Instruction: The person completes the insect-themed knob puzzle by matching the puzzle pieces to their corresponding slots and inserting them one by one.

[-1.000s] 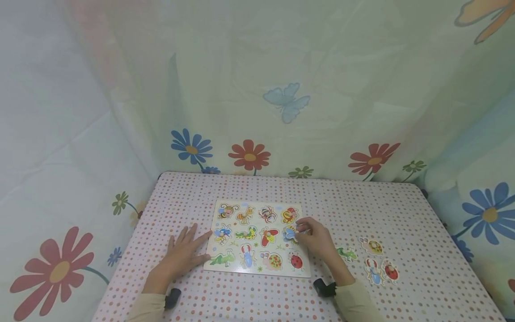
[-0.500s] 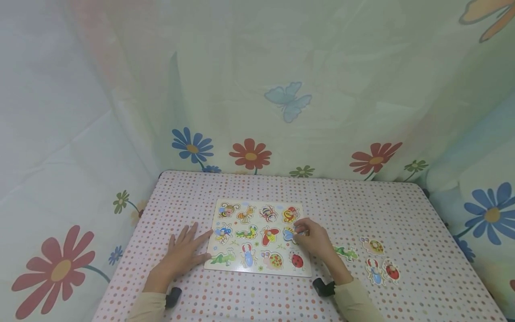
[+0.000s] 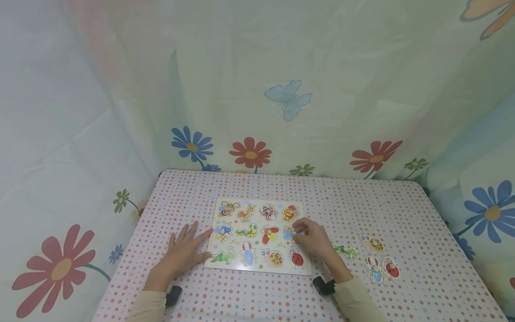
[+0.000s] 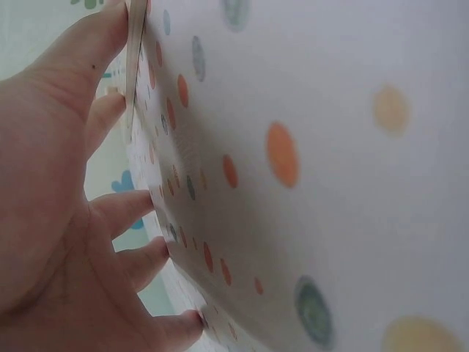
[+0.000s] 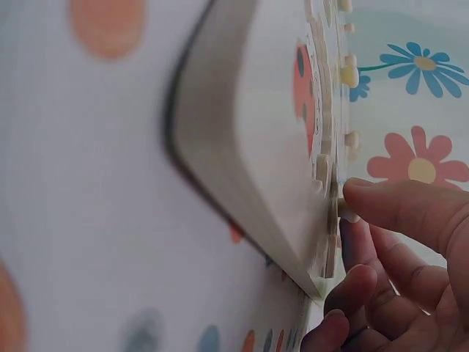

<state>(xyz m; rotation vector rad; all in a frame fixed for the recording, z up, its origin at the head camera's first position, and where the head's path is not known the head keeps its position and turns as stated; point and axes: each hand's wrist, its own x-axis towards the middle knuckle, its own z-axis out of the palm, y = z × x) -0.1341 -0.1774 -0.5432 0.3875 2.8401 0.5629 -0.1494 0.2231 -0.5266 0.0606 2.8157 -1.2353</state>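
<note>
A wooden knob puzzle board (image 3: 257,271) printed with insects lies on the table. My left hand (image 3: 179,255) rests flat beside it with fingers spread. In the left wrist view, the left thumb (image 4: 95,44) touches the board's edge. Over the right end of the middle row, my right hand (image 3: 315,239) holds a blue-winged insect puzzle piece (image 3: 287,233), partly hidden by the fingers. The right wrist view shows the thumb (image 5: 388,205) and a finger pinching its small knob (image 5: 347,212). Whether the piece lies fully down in its slot I cannot tell.
Right of the board lie a grasshopper piece (image 3: 349,252), a snail piece (image 3: 373,244), a blue beetle piece (image 3: 375,269) and a ladybug piece (image 3: 391,269). Pieces with knobs, such as the caterpillar (image 3: 246,230), sit in the upper rows. A dotted cloth (image 3: 257,297) covers the table.
My right hand has shifted slightly left over the board, still pinching the blue-winged piece, which has turned a little. The left hand has stayed in place.
</note>
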